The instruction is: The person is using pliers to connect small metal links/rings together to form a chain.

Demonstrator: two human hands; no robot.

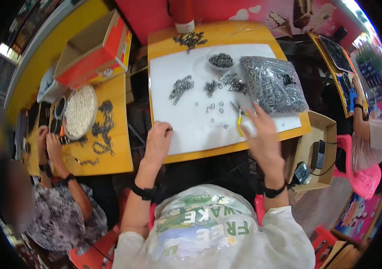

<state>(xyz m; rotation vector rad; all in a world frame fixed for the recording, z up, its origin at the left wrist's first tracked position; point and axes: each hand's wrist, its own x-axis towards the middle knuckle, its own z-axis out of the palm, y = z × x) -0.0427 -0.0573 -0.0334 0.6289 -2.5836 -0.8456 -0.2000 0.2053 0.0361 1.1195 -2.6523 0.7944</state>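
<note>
Far left: a co-worker's hands (49,145) rest at a second yellow table (117,154), beside a round tray of pale beads (80,111) and dark chain lengths (103,130); an open orange cardboard box (96,47) sits behind. Centre: yellow table (227,33) covered by a white sheet (191,121). Left hand (158,141) lies at the sheet's near-left edge, fingers curled shut, what they pinch too small to tell. Scattered on the sheet: clusters of small metal rings (181,88), a small bowl of rings (220,60), loose rings mid-sheet. Right hand (259,130) closed around yellow-handled pliers (240,120), tips pointing at the loose rings. Clear bag of rings (272,84) just beyond that hand. Right: cardboard tray with chargers (319,150), pink plastic chair (364,177), another seated person's arm (358,105), red and pink wall behind.
</note>
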